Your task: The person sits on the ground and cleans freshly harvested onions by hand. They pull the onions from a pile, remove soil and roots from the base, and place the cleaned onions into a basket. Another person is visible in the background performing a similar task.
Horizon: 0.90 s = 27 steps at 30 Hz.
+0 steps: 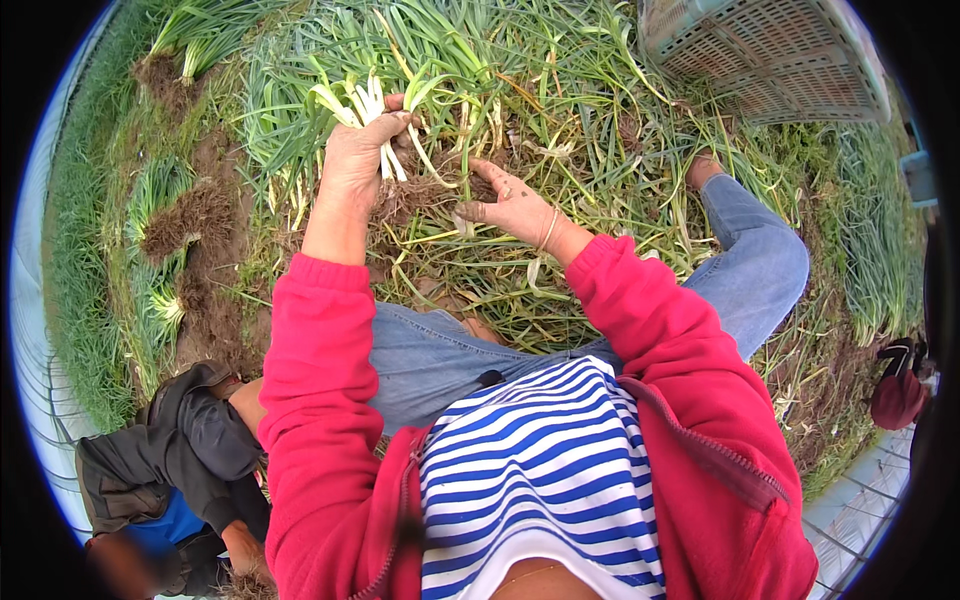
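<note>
My left hand is closed around a small bunch of scallions, their white stalks showing above and below the fingers and brown roots hanging underneath. To its right, my right hand has thumb and forefinger apart at a bent leaf or stalk; whether it touches that is unclear. Behind both hands lies a thick pile of green scallions with pale stalk ends. Loose yellow and green leaves cover the ground between my legs.
A plastic crate stands at the upper right. More rooted scallion bunches lie on soil at the left. A co-worker in dark clothes crouches at the lower left. Laid scallions and a dark red item are at the far right.
</note>
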Tool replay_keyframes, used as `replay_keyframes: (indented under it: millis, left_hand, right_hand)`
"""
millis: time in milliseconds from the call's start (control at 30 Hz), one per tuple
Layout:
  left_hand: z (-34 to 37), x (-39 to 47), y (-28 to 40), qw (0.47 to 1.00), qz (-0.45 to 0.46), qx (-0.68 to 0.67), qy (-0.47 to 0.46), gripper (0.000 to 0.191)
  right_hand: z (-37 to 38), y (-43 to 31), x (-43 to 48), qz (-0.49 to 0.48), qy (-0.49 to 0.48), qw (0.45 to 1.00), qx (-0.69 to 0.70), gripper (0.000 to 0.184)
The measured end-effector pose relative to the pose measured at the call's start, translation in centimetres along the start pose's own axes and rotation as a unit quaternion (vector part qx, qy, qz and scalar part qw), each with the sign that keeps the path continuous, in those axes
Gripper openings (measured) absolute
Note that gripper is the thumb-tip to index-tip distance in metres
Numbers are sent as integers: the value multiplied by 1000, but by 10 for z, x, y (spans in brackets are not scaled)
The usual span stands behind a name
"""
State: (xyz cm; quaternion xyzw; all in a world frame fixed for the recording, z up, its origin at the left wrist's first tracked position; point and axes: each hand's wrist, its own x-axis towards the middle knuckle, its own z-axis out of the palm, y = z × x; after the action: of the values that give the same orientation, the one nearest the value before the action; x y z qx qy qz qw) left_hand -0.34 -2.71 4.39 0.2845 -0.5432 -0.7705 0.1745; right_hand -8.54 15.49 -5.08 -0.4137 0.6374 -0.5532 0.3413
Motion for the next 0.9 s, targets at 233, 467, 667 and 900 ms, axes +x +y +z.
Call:
replay_keyframes:
  millis: [233,467,667,900]
  left_hand:
    - [10,-10,-6,990,-13,99,-96,36]
    - [19,-13,-17,997,-73,-3,-35,16]
    - [23,-11,-12,993,-117,6,-6,18]
    - [33,-16,-23,992,-104,71,-16,19]
  right_hand:
    - [8,-24,18,79,79,968,223,26]
    - [-11,27,5,207,115,955,177,26]
    - [-37,57,-23,101,7,978,-181,54]
    - [4,-15,21,54,-12,971,231,41]
